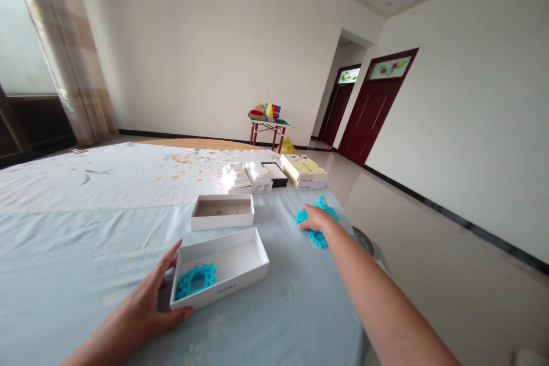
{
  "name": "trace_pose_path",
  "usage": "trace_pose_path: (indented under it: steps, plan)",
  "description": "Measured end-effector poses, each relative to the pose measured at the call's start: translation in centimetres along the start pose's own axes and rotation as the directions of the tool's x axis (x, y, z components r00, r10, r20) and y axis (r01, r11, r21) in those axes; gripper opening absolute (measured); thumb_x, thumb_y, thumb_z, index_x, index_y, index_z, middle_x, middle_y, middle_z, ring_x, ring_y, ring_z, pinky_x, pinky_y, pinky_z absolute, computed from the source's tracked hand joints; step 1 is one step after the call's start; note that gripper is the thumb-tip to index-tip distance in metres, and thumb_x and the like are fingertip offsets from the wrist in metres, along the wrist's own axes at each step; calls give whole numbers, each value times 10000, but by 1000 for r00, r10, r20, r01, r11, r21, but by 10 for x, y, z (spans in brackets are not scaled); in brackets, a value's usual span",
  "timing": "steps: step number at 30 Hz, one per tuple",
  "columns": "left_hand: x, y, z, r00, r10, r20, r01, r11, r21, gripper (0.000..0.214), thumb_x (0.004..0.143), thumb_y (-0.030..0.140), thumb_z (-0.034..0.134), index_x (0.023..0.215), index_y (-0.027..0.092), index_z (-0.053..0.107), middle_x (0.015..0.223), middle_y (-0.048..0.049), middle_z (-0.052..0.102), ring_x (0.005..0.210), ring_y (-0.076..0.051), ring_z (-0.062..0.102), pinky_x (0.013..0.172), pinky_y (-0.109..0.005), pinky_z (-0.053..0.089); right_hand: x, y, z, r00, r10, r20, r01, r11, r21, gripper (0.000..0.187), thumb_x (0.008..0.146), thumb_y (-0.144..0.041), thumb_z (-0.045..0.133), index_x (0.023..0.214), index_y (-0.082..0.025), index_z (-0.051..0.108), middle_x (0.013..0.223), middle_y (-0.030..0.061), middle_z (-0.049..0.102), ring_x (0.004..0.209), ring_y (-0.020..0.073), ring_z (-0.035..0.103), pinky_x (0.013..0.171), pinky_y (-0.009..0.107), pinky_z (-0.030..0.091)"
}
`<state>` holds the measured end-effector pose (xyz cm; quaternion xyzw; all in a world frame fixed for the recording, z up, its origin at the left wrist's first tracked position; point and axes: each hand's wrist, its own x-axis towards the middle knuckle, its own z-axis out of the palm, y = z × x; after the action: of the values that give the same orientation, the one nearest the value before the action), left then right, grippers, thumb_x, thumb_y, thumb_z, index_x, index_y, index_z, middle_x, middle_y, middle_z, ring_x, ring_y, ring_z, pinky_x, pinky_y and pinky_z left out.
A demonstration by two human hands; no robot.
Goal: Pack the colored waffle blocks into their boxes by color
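Note:
My left hand point(156, 300) grips the near left end of an open white box point(244, 281), thumb at the front wall and fingers along the left side. Inside the box, at its left end, lies a blue toothed plastic piece point(197, 280) with a hole in its middle. Over by the table's right edge, my right hand point(315, 218) has its fingers closed on a blue plastic piece point(302, 216). More blue toothed pieces point(318, 239) lie in a small pile under and behind that hand, partly hidden by it.
A second open white box point(223, 221) stands just beyond the first. White boxes point(259, 177), a black-lined box point(274, 174) and a yellow box point(304, 168) sit farther back. Cloths cover the table point(107, 263). A stool point(363, 240) shows beside its right edge.

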<state>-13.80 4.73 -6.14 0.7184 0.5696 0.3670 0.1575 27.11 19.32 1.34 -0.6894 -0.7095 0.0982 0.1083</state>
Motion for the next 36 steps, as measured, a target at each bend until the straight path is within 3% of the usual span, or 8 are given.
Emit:
trace_pose_path:
  steps: [6,10,13,19,23,26,31,36]
  plan:
    - [-1,4,-5,997,-13,78,12,1000,14,1003,597,378,671,1402,281,82,1284,-122,500,1089,-310,538,884,-414,450,-2,-6,-1,998,-66,19,65,996,56,643,544,-307,719,1150,-196,534,1184,115,566,1082,275,525,886,355,412]
    - [-1,12,-9,998,-25,62,23,999,34,1006,587,348,681,1400,280,93,1268,-123,512,1089,-306,537,892,-412,441,-10,-27,2,985,-170,12,166,976,143,703,603,-383,680,1240,-192,451,1219,96,544,1104,232,515,897,306,413]
    - [-2,17,-11,996,-23,88,21,1000,23,994,599,336,679,1400,284,93,1266,-126,511,1090,-295,539,882,-395,450,-16,-41,7,969,-246,-15,243,942,232,694,595,-377,691,1223,-181,472,1195,104,561,1089,247,525,898,327,414]
    - [-4,18,-12,996,-24,88,27,999,-36,984,609,298,681,1398,315,93,1284,-119,492,1061,-291,559,842,-392,478,-26,-58,12,963,-266,-30,260,903,341,693,584,-364,712,1213,-191,480,1187,105,562,1091,256,519,905,363,403]
    - [-5,22,-14,994,-26,104,32,997,-65,983,622,288,675,1402,315,77,1298,-112,475,1069,-283,554,859,-391,472,-43,-87,2,945,-312,-99,322,830,456,681,599,-403,708,1202,-187,475,1149,110,577,1066,244,532,875,361,419]
    - [-6,27,-16,990,-23,142,35,996,-82,985,636,308,674,1405,298,60,1330,-113,438,1097,-277,535,887,-383,455,-67,-125,-8,884,-453,-119,446,737,507,649,628,-450,683,1190,-201,474,1091,83,600,1004,213,560,841,334,435]
    - [-7,28,-17,988,-17,154,35,993,-111,1008,629,318,688,1407,277,49,1357,-143,394,1119,-290,512,902,-412,436,-96,-186,3,694,-720,8,645,628,436,677,578,-469,714,1170,-208,513,1110,79,594,990,231,560,824,326,439]
    - [-8,24,-15,990,-2,139,18,993,-113,1038,607,313,708,1407,288,46,1338,-130,416,1158,-289,473,936,-426,403,-95,-210,24,639,-762,108,681,625,382,713,547,-502,722,1174,-223,528,1117,79,597,1005,254,553,844,344,426]
